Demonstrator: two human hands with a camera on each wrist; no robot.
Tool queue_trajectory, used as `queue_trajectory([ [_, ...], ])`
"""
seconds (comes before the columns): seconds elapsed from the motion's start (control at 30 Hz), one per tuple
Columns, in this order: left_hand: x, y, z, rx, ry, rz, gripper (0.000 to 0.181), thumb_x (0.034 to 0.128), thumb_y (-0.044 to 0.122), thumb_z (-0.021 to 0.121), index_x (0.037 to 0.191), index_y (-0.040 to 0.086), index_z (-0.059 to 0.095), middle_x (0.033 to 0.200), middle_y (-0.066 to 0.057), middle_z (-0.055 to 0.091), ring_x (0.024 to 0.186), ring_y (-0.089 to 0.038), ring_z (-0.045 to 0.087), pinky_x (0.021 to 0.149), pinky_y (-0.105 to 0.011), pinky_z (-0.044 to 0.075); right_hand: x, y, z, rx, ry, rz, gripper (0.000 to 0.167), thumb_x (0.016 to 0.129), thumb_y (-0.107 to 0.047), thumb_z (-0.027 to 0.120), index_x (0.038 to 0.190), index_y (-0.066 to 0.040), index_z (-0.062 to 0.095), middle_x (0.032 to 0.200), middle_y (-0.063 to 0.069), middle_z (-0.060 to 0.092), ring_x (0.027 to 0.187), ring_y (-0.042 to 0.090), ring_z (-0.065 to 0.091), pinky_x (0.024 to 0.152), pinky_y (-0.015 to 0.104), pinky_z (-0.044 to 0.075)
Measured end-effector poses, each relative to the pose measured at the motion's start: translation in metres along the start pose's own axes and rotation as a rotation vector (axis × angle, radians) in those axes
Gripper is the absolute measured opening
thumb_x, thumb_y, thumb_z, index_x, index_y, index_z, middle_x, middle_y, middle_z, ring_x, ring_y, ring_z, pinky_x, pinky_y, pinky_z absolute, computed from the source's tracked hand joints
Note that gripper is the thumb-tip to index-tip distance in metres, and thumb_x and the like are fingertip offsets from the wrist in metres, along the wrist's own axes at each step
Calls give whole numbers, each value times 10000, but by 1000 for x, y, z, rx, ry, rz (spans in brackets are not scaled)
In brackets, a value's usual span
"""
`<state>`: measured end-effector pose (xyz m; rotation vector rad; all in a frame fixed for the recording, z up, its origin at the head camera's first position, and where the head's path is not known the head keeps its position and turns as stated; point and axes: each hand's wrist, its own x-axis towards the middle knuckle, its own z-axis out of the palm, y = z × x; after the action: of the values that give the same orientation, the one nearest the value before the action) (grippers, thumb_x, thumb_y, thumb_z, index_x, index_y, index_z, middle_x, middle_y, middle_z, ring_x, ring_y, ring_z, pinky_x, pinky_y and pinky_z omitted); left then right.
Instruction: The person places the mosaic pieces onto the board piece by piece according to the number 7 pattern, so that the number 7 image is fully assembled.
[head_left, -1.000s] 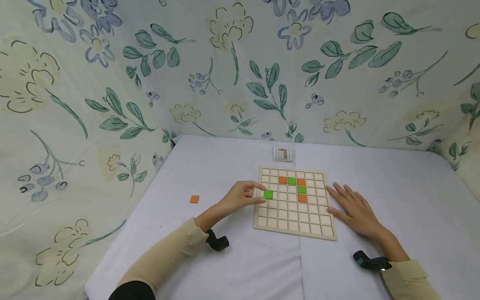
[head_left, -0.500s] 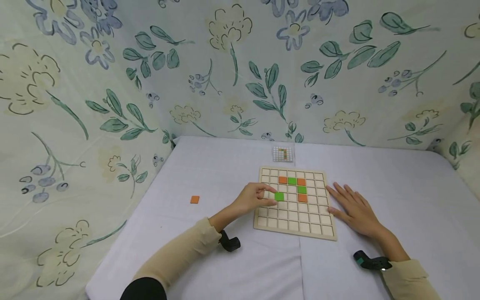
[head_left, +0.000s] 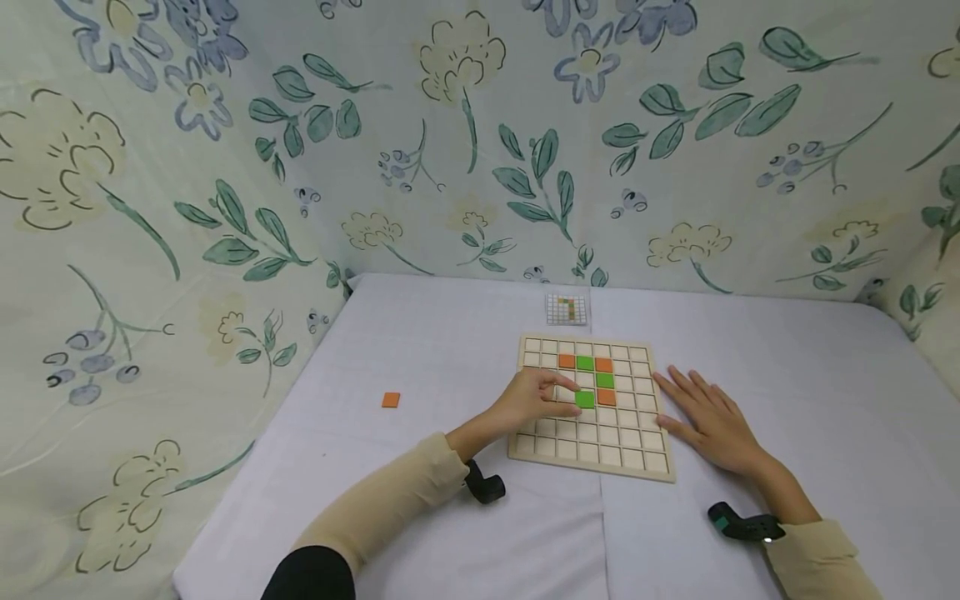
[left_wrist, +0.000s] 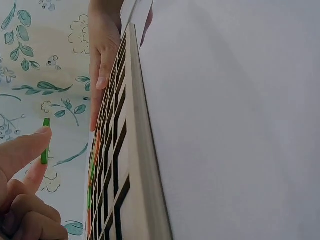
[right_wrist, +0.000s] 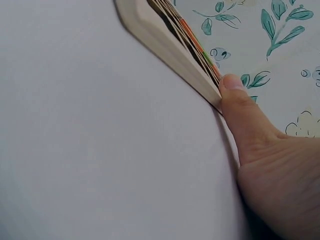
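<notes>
Between thumb and index finger my left hand (head_left: 529, 395) pinches a green square tile (head_left: 585, 400). In the left wrist view that tile (left_wrist: 46, 141) shows edge-on, held above the wooden grid board (head_left: 555, 451). Set in the board's cells are orange tiles (head_left: 567, 361), (head_left: 603, 365), (head_left: 606, 397) and green tiles (head_left: 585, 362), (head_left: 604, 381), forming a bent line. My right hand (head_left: 708, 421) lies flat with fingers spread, its fingertips and thumb touching the board's right edge. The right wrist view shows the thumb (right_wrist: 245, 112) against the board's rim.
One loose orange tile (head_left: 391, 400) lies on the white cloth left of the board. Behind the board is a small printed pattern card (head_left: 566, 309). A floral curtain (head_left: 465, 125) stands behind and to the left of the table.
The left hand has carried the green tile rightward over the board, from its left edge to beside the lowest orange tile. My right hand has stayed in place.
</notes>
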<state>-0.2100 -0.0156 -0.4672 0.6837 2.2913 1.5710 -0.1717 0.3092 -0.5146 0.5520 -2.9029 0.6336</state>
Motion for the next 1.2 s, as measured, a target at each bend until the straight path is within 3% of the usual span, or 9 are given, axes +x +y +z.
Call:
queue_trajectory([
  [0.5, 16, 2, 23, 93, -32, 14, 326, 817, 195, 848, 1118, 107, 757, 499, 55, 237, 464, -62, 204, 489, -193, 264, 1, 0, -1, -2, -7, 8, 709, 994, -408, 598, 1576, -134, 301, 1608, 212, 208, 1474, 449, 88, 1141, 619, -10],
  [0.77, 20, 5, 31, 89, -34, -47, 332, 807, 206, 857, 1101, 87, 760, 473, 50, 282, 421, -58, 219, 425, -200, 222, 0, 1, -1, -3, 2, -12, 709, 998, -401, 592, 1579, -130, 290, 1607, 217, 206, 1472, 455, 85, 1137, 627, -15],
  [1.2, 22, 3, 39, 204, 35, -115, 283, 753, 220, 899, 1009, 157, 797, 465, 57, 324, 424, -40, 238, 413, -190, 199, 0, 2, 1, -12, 7, -14, 715, 996, -409, 593, 1581, -134, 287, 1604, 218, 212, 1472, 457, 86, 1135, 631, -12],
])
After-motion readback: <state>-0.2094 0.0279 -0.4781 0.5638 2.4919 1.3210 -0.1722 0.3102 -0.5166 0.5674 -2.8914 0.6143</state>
